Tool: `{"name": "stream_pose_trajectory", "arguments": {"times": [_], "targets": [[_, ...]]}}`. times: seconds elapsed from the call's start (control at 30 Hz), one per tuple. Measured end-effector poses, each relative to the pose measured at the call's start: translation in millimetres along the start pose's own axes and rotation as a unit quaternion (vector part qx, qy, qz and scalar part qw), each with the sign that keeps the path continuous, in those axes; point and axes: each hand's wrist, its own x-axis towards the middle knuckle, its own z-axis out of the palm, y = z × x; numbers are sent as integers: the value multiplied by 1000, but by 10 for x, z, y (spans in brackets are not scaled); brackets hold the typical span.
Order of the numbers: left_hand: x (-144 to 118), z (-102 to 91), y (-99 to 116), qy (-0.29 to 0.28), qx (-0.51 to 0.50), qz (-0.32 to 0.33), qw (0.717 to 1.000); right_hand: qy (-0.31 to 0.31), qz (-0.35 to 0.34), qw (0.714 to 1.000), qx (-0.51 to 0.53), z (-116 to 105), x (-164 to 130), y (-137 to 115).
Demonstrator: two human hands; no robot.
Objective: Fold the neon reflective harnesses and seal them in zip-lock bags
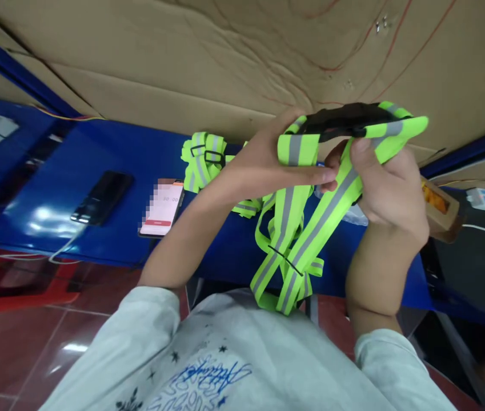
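Note:
I hold a neon-yellow reflective strap vest point(297, 228) with grey stripes up over the blue table point(96, 148). My left hand point(268, 160) pinches one folded end of the strap near a black buckle part point(340, 121). My right hand point(390, 182) grips the other end, thumb pressed on the band just below the black piece. The vest's loose straps hang down toward my lap. A second folded neon vest point(203, 160) lies on the table behind my left hand.
A dark phone point(103, 197) with a white cable and a lit phone point(163, 208) lie on the table's left part. A brown box with orange contents point(439, 208) sits at the right. A cardboard wall point(225, 57) stands behind. Red tile floor point(32, 342) is below.

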Motion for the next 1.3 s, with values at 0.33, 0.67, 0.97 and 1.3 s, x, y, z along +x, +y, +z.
{"name": "stream_pose_trajectory", "arguments": {"times": [0.33,0.67,0.97,1.3], "targets": [[204,-47,-377,-31,-121,-18,992,54,37,998,9,161,178,230],[257,-272,-423,-30,-8,-32,999,62,96,990,-88,-139,167,204],[242,-239,-561,17,63,-40,997,65,70,986,-140,24,233,548],[305,-441,-626,-83,186,-68,977,-1,-88,922,-377,-293,168,266]]}}
